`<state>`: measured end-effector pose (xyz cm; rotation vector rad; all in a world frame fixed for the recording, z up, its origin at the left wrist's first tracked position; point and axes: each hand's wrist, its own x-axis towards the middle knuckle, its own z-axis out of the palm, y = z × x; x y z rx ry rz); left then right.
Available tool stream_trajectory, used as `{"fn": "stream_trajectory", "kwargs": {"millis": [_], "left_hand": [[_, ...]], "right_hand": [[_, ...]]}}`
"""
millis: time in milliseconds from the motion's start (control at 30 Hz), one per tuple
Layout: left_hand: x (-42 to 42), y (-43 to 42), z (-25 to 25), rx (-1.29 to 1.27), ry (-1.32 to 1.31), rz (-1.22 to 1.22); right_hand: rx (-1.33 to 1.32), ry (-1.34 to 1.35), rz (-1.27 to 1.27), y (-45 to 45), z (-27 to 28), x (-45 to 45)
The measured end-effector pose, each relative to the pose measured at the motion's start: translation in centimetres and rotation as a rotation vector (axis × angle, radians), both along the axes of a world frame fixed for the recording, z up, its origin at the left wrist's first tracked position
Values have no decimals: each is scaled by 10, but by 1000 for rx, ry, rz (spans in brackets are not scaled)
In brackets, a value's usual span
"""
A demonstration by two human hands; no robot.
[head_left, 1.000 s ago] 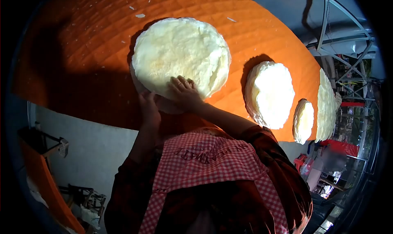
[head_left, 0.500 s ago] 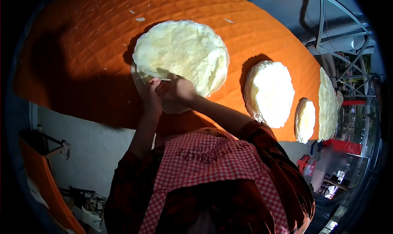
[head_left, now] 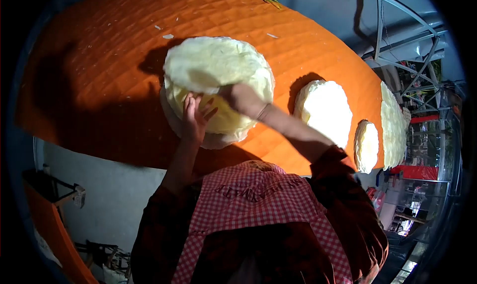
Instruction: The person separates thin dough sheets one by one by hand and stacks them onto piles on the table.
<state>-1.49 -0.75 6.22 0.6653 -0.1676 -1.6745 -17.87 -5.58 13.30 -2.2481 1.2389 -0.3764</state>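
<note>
On the orange quilted cover lies a stack of thin, pale, round sheets [head_left: 223, 60], like flatbread or wafer sheets. The near part of the top sheet is lifted and folds back. My right hand [head_left: 243, 100] is closed at that lifted edge, pinching the sheet; motion blurs its fingers. Just left of it, my left hand [head_left: 196, 116] is held over the near side of the stack with its fingers spread and nothing in them. Lower sheets [head_left: 221, 139] stick out unevenly below the hands.
A second pale stack [head_left: 325, 115] stands to the right, then a small stack [head_left: 366, 147] and a wide one [head_left: 392, 127] at the table's right end. Scraps [head_left: 168, 36] dot the orange cover [head_left: 119, 50]. Metal frames [head_left: 380, 26] rise at upper right.
My hands, together at the sheet's near edge before, are now apart. The right hand moved right with the edge, lifting more of the sheet. My left fingers opened.
</note>
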Motion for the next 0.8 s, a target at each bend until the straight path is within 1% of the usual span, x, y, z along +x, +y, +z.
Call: {"fn": "stream_trajectory", "kwargs": {"millis": [33, 100, 133, 233, 267, 300, 333, 367, 400, 433, 467, 500, 567, 600, 667, 733, 767, 800], "left_hand": [[0, -3, -10, -24, -27, -63], [5, -5, -29, -63, -87, -186], [4, -1, -37, 40, -77, -114], [5, 2, -67, 122, -282, -80], [3, 5, -62, 147, -344, -26], [4, 4, -62, 247, -402, -66], [6, 1, -63, 344, -457, -101], [10, -3, -66, 443, -512, -133], [13, -1, -87, 423, -392, -77], [15, 1, -93, 445, -377, -78], [16, 4, -96, 468, -362, -80], [16, 2, -98, 484, -343, -79], [16, 2, -107, 498, -332, -82], [17, 3, -110, 505, -326, -83], [19, 5, -88, 451, -178, -67], [22, 9, -72, 383, -44, -5], [23, 10, -69, 361, -57, 17], [25, 12, -67, 342, -73, 40]], "right_hand": [[11, -90, 91, 11, -27, 3], [99, -198, -61, 28, -41, 16], [402, -250, -141, 29, -42, 17], [498, -475, -237, 34, -77, 14], [460, -621, -205, 32, -103, 9], [392, -514, -190, 25, -94, 3], [323, -403, -171, 12, -82, -7], [294, -412, -258, -24, -65, -33], [266, -423, -347, -60, -46, -59], [239, -437, -434, -96, -28, -84], [-16, -84, -350, -118, 35, -98], [-303, -78, -173, -151, 64, -128], [-282, -70, -229, -144, 147, -119], [-258, -29, -259, -131, 163, -106], [-219, 52, -315, -95, 178, -69], [-681, -134, -116, -72, 128, -40], [-477, 40, -97, -53, 92, -39], [-426, 39, -127, -37, 49, -28]]}}
